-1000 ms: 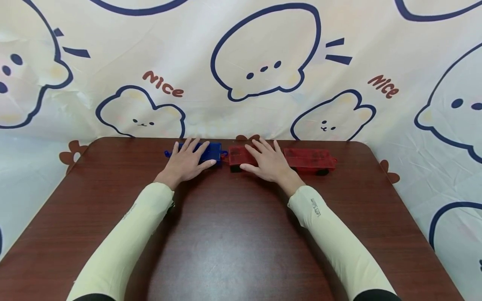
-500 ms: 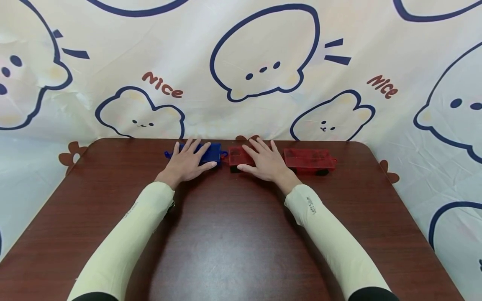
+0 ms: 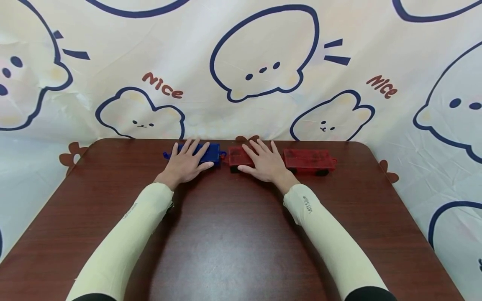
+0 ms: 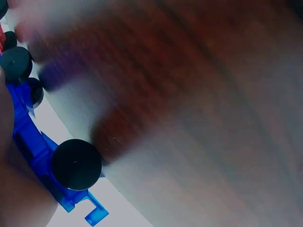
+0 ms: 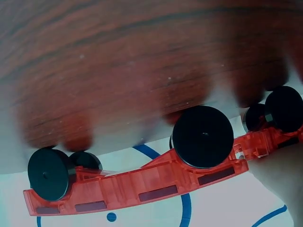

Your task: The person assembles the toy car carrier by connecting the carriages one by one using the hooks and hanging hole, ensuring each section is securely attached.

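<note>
My left hand [image 3: 182, 164] lies with spread fingers over the blue translucent toy wagon [image 3: 211, 153]. The wagon's black wheels and end hook also show in the left wrist view, beside a blurred part of the hand. Spread in the same way, my right hand [image 3: 267, 163] rests over the middle red toy wagon [image 3: 238, 156] and hides its right part. A second red wagon [image 3: 309, 159] stands to the right of that hand. In the right wrist view, a red wagon [image 5: 128, 191] on black wheels joins another red piece [image 5: 258, 145] by a coupling.
The wagons stand in a row near the far edge of the dark brown wooden table [image 3: 229, 234]. Right behind that edge hangs a pale cloth [image 3: 241, 121] with cartoon figures, which also runs down both sides.
My right hand has shifted slightly left over the middle red wagon. The blue wagon and left hand have moved a touch left. The far right red wagon looks unmoved.
</note>
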`<action>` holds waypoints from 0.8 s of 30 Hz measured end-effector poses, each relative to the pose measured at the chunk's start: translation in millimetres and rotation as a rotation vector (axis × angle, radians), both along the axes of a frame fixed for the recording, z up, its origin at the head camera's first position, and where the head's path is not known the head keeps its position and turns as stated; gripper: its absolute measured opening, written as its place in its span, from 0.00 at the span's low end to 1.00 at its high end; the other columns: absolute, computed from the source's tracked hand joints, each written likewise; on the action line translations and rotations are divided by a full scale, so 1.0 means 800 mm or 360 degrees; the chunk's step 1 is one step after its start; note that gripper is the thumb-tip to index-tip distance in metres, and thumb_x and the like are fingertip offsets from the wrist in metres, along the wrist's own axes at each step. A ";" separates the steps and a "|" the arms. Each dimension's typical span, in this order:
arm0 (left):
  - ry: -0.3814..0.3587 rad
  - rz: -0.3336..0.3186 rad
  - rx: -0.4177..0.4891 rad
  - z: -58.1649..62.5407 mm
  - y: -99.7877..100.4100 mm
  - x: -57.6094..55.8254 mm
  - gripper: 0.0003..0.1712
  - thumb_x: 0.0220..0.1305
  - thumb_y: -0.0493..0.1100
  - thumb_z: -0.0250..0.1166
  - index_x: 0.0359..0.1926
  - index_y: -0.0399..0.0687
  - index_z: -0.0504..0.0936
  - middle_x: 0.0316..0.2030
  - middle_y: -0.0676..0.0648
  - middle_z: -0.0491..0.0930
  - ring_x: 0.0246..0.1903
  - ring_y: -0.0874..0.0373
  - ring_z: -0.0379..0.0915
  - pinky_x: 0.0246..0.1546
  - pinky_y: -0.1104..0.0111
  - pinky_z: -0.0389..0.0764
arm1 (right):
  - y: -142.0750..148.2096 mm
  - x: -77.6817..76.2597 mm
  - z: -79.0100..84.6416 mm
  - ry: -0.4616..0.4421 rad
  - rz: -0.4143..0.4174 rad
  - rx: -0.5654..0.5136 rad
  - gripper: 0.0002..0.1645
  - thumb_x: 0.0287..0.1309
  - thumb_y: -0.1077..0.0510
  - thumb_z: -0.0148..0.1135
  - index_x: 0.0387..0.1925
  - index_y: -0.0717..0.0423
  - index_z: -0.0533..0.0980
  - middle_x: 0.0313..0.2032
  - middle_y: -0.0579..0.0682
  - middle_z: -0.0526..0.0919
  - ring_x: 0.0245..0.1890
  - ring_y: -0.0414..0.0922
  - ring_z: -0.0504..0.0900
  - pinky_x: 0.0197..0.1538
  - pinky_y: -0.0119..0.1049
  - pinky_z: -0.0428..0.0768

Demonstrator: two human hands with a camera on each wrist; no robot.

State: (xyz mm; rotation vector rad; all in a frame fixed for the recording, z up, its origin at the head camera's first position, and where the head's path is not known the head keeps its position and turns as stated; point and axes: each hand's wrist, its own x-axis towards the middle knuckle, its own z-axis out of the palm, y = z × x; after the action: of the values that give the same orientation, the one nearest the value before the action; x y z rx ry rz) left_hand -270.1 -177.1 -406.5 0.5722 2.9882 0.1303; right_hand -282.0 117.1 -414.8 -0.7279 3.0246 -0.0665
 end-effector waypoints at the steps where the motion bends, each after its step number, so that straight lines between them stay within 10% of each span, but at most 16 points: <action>1: 0.0003 0.0000 0.0004 0.000 -0.001 0.000 0.47 0.74 0.72 0.41 0.82 0.53 0.44 0.80 0.37 0.39 0.78 0.35 0.31 0.70 0.33 0.29 | 0.000 0.000 -0.001 0.0008 0.0000 0.0011 0.53 0.65 0.18 0.35 0.82 0.38 0.47 0.80 0.50 0.48 0.80 0.51 0.40 0.76 0.61 0.35; 24: 0.0014 -0.0010 0.0088 0.000 -0.008 0.007 0.46 0.75 0.71 0.40 0.82 0.53 0.45 0.80 0.36 0.40 0.77 0.33 0.35 0.69 0.33 0.30 | -0.003 0.000 -0.004 0.0076 0.0007 0.0091 0.53 0.66 0.19 0.34 0.82 0.39 0.46 0.80 0.50 0.49 0.79 0.53 0.45 0.76 0.61 0.40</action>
State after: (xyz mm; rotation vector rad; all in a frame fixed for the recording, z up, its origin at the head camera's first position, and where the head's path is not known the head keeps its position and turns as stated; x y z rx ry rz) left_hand -264.3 -183.7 -406.8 0.5891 2.9993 0.2115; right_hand -282.0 114.8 -418.3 -0.7417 3.0557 0.0377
